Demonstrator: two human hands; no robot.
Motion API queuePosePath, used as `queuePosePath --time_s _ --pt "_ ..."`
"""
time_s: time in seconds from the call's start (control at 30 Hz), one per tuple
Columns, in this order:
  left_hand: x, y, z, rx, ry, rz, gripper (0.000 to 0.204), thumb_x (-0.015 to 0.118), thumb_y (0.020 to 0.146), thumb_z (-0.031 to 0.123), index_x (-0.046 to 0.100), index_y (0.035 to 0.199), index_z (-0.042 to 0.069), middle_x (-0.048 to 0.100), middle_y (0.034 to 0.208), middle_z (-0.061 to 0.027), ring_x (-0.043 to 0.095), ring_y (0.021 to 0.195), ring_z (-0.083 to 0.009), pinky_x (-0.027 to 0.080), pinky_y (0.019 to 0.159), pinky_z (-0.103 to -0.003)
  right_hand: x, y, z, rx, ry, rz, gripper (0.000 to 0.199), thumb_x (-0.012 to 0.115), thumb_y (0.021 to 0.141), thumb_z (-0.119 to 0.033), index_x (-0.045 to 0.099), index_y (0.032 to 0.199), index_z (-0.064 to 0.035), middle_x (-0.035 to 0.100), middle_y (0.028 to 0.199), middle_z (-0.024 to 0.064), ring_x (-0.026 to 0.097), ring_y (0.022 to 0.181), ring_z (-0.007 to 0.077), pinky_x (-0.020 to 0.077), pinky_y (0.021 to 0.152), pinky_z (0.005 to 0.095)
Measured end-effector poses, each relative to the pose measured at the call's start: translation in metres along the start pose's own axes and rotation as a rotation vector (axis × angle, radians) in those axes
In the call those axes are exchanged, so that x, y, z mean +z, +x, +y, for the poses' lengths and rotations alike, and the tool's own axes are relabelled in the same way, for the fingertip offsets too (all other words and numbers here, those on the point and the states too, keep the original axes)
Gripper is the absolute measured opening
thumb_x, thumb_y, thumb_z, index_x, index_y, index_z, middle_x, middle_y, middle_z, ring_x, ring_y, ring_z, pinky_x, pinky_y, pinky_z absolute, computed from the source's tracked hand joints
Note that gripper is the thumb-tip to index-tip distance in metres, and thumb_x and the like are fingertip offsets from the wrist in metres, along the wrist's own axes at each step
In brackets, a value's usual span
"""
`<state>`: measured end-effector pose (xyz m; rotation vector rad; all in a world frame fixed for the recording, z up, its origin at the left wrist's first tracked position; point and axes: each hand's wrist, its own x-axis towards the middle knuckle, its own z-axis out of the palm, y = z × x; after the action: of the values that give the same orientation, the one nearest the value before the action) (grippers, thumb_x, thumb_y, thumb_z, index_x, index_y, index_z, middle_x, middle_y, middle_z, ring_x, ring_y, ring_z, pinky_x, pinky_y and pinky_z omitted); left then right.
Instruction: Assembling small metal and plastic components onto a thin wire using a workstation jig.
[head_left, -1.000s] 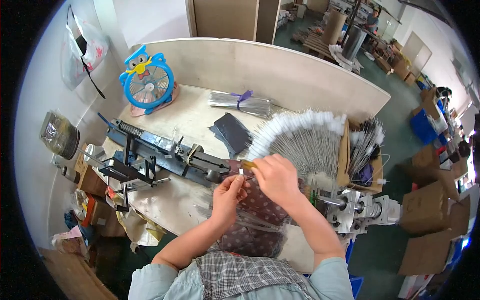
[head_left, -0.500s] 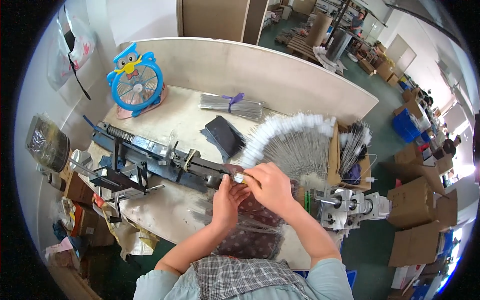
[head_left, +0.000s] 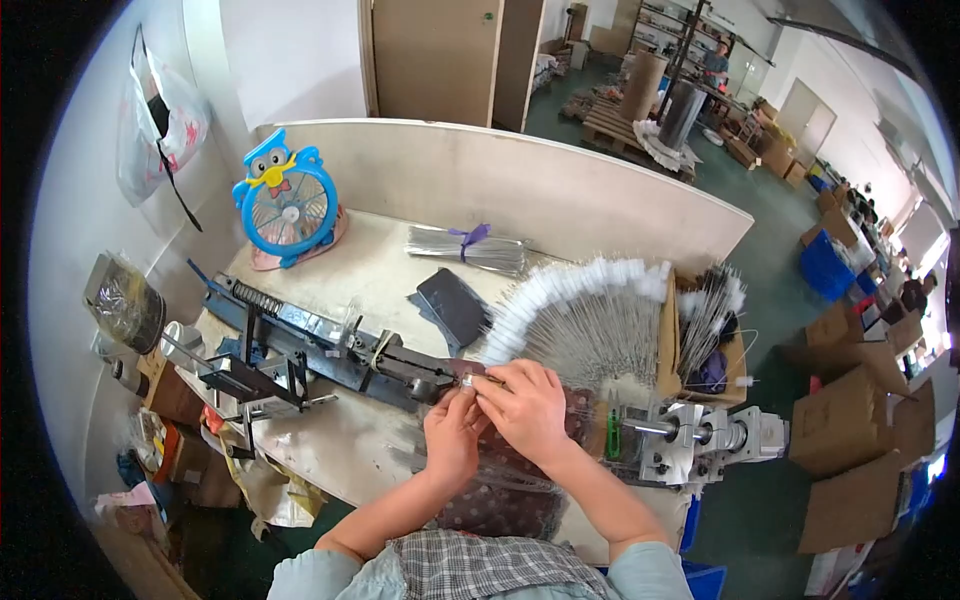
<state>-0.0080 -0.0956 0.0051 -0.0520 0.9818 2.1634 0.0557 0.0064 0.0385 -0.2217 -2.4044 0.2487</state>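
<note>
My left hand (head_left: 452, 432) is closed, its thumb and fingers pinched together at the right end of a long dark metal jig (head_left: 400, 362). Against it my right hand (head_left: 527, 410) is closed too, its fingertips over a small shiny, light-coloured piece (head_left: 467, 380) at that end. The fingers cover most of this piece, so its kind is hidden. Beyond the right hand lies a fan of wire-stemmed brushes (head_left: 590, 320) with white heads pointing away. Thin loose wires (head_left: 520, 474) lie on a dotted dark cloth (head_left: 505, 508) below the hands.
A clamped metal machine (head_left: 690, 440) stands at the right table edge. Behind it is a cardboard box (head_left: 735, 365) of more brushes. A dark phone-like slab (head_left: 452, 305), a tied wire bundle (head_left: 465, 248) and a blue fan (head_left: 290, 212) sit farther back. A black bracket (head_left: 260, 375) juts out left.
The view has tilted, so the bench sits lower in the picture. Both hands stay at the jig's end; they have drawn closer together, and the right fingers now cover more of the small piece.
</note>
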Motion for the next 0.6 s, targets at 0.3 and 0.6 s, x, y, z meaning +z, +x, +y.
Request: queuePosePath --time_s 0.3,0.6 --pt "0.004 0.000 0.002 -0.001 0.039 -0.029 0.010 0.055 0.087 0.006 0.057 0.095 0.001 0.061 0.093 -0.0058 0.060 0.083 -0.0135 0.049 0.076 -0.029 -0.014 -0.005 0.009 0.009 0.061 -0.011 0.025 0.072 0.067 -0.018 0.070 0.092 -0.0156 0.063 0.095 -0.0011 0.057 0.091 0.0193 0.0432 0.077 0.0346" --pt "-0.033 0.015 -0.014 -0.043 -0.190 -0.208 0.011 0.054 0.088 0.011 0.059 0.094 0.003 0.061 0.092 -0.0037 0.060 0.084 -0.0124 0.049 0.078 -0.030 -0.007 0.003 0.001 0.014 0.094 -0.059 0.026 0.073 0.067 -0.017 0.069 0.092 -0.0126 0.063 0.095 0.0009 0.057 0.092 0.0215 0.0441 0.076 0.0358"
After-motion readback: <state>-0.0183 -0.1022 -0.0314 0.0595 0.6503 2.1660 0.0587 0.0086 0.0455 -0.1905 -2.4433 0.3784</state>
